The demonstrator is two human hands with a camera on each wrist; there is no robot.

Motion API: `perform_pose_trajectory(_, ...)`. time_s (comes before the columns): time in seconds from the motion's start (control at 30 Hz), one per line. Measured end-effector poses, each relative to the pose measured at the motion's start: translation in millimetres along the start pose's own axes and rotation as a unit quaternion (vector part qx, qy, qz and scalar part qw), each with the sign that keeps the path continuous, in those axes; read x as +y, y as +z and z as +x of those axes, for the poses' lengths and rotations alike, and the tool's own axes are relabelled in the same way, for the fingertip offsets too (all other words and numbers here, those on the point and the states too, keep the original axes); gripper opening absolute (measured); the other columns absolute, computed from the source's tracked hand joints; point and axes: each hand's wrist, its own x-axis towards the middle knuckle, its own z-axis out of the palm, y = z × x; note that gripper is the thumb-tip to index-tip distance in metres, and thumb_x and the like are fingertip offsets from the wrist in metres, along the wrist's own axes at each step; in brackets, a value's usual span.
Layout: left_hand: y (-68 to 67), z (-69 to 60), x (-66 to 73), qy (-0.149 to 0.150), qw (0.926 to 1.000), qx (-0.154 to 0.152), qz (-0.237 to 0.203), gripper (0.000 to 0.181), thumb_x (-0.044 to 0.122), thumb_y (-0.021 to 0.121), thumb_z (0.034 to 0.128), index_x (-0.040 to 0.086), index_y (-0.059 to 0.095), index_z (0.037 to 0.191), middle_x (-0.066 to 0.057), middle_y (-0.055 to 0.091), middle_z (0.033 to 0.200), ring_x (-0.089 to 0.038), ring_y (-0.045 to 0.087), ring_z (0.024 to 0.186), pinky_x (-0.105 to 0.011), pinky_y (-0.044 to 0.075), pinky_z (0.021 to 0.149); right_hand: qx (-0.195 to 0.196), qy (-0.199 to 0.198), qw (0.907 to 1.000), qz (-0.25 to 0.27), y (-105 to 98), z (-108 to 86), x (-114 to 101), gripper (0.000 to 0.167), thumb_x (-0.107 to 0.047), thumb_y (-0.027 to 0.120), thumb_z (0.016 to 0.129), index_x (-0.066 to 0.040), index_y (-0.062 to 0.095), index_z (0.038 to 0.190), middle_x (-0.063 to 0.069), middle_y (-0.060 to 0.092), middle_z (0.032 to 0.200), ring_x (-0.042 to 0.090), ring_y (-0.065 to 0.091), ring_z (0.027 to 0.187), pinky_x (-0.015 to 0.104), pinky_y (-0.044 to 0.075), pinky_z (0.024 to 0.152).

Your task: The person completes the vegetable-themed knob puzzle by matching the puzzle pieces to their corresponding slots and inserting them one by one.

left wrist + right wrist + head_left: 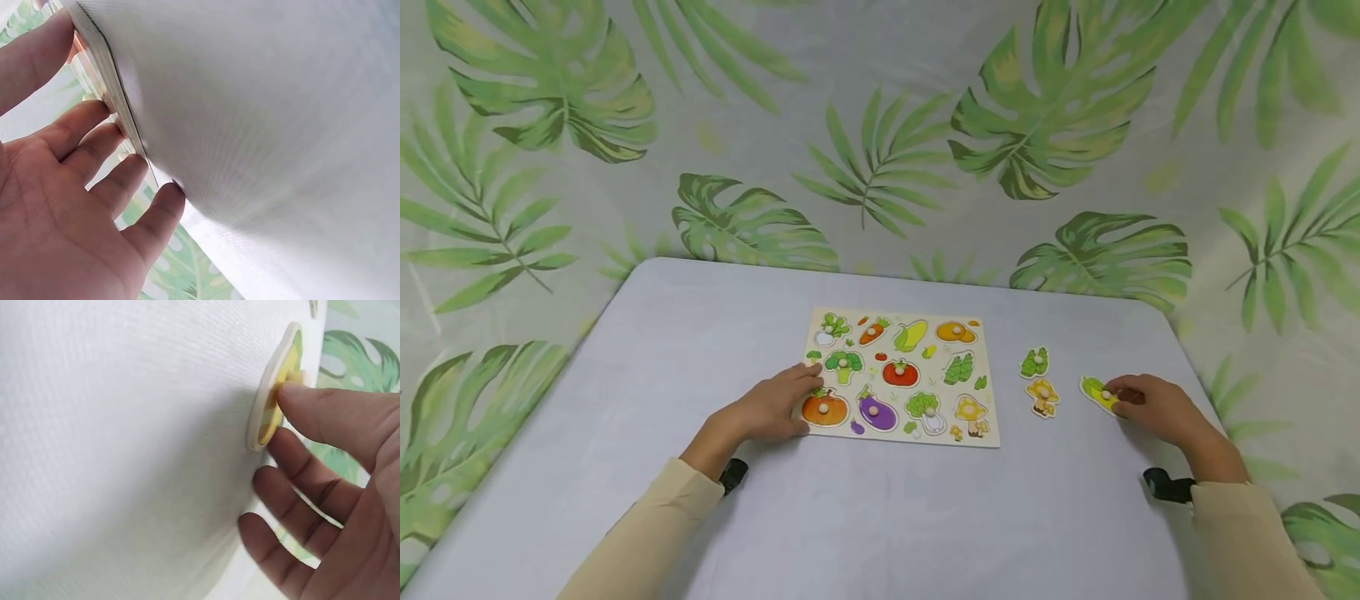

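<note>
A wooden vegetable puzzle board (940, 432) lies on the table with knobbed pieces in it, among them a pumpkin, an eggplant and a tomato. My left hand (778, 406) rests at its left edge. In the left wrist view, loosely bent fingertips touch the board's side (112, 81), with the thumb near one corner. To the right, my right hand (1161, 408) pinches the knob of a corn puzzle piece (1096, 392). In the right wrist view, the thumb presses that knob and the index finger is hidden; the corn piece (265, 412) lies on the table surface.
Between the board and my right hand lie a green leafy vegetable piece (1034, 362) and a mushroom piece (1042, 397). The white table (925, 517) has rounded far corners. A leaf-patterned cloth (895, 242) hangs behind it.
</note>
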Motion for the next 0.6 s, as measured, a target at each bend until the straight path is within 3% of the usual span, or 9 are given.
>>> perform_pose_trajectory(0.17,-1.0,0.1,1.2,0.0,1.0,0.0,0.003,0.069,0.018,0.072,0.0868,0.007,0.044,0.148,-0.01,0.027,0.165,-0.034,0.02,0.154,-0.057,0.024,0.123,0.008,-0.007,0.9999,0.005,2,1.8,-1,0.032,-0.011,0.067,0.089,-0.001,0.068,0.118,0.024,0.067,0.107,0.037,0.062,0.095,0.052,0.052,0.08)
perform_pose_trajectory(0.37,-0.9,0.0,1.0,0.003,1.0,0.002,0.002,0.068,0.018,0.072,0.0867,0.007,0.044,0.148,-0.01,0.027,0.165,-0.034,0.02,0.154,-0.057,0.024,0.123,0.015,-0.011,0.9998,0.008,1,1.7,-5,0.032,-0.014,0.068,0.089,-0.001,0.068,0.118,0.02,0.067,0.105,0.032,0.063,0.091,0.037,0.051,0.073)
perform_pose_trajectory(0.6,1.1,0.4,-0.9,0.001,1.0,0.0,0.002,0.069,0.017,0.072,0.0864,0.007,0.044,0.148,-0.01,0.027,0.165,-0.035,0.02,0.154,-0.056,0.025,0.123,0.036,-0.005,0.9994,0.0,1,1.3,-13,0.032,-0.032,0.071,0.09,-0.003,0.07,0.103,0.01,0.068,0.089,0.019,0.057,0.078,0.03,0.044,0.065)
